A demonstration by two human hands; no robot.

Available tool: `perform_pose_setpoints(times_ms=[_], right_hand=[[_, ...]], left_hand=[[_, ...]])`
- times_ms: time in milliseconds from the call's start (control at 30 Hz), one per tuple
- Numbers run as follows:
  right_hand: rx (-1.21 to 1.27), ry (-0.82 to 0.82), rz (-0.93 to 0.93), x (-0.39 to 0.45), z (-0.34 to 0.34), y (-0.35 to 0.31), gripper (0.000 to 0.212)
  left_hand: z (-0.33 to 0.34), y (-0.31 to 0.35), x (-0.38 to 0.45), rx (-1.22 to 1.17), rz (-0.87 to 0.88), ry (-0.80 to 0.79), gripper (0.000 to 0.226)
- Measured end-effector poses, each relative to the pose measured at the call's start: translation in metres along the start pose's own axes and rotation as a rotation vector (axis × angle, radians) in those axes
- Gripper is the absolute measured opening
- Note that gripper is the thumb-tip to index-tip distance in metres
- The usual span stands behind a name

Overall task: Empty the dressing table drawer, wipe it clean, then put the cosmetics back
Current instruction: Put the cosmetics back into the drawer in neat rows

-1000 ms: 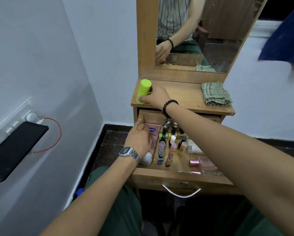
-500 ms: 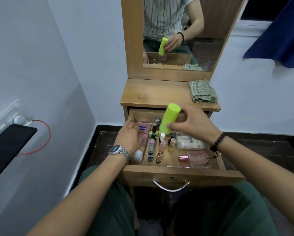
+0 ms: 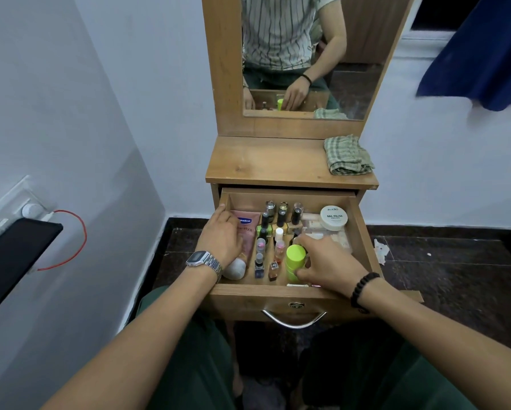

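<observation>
The wooden drawer (image 3: 363,229) is pulled out and holds several cosmetics. My right hand (image 3: 326,263) grips a lime-green bottle (image 3: 294,260), standing upright in the drawer's front middle. My left hand (image 3: 221,236) rests on a pink tube (image 3: 246,229) lying along the drawer's left side; whether it grips the tube is unclear. Several nail polish bottles (image 3: 282,216) stand in rows in the middle. A white nail polish remover jar (image 3: 333,217) sits at the back right.
A folded green checked cloth (image 3: 347,155) lies on the right of the dressing table top (image 3: 263,164). A mirror (image 3: 307,54) rises behind. A black phone (image 3: 8,258) with a red cable hangs on the left wall. Dark floor lies on both sides.
My right hand carried the green bottle from the table top down into the drawer and stands it at the front middle. My left hand stayed on the pink tube.
</observation>
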State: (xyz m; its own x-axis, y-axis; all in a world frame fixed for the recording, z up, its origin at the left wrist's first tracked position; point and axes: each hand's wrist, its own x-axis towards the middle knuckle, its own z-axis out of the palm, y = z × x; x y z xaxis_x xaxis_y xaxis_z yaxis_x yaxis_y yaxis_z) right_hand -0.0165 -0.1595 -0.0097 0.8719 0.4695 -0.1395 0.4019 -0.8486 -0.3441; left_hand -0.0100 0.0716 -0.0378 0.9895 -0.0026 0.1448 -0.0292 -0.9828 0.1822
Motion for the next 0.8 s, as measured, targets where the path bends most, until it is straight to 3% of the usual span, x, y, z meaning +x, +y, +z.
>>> perform_pose_setpoints(times_ms=[467,667,800], right_hand=[[-0.063,-0.008,0.031,-0.012,0.001,0.011,0.048],[-0.117,0.140,-0.007,-0.038,-0.017,0.007,0.029],[-0.104,0.161,-0.048,-0.061,-0.014,0.012,0.047]], left_hand=[[0.004,-0.003,-0.003,-0.025,-0.025,-0.033,0.040],[0.000,-0.010,0.000,-0.143,-0.051,-0.068,0.025],[-0.019,-0.009,-0.013,-0.188,-0.058,-0.083,0.024]])
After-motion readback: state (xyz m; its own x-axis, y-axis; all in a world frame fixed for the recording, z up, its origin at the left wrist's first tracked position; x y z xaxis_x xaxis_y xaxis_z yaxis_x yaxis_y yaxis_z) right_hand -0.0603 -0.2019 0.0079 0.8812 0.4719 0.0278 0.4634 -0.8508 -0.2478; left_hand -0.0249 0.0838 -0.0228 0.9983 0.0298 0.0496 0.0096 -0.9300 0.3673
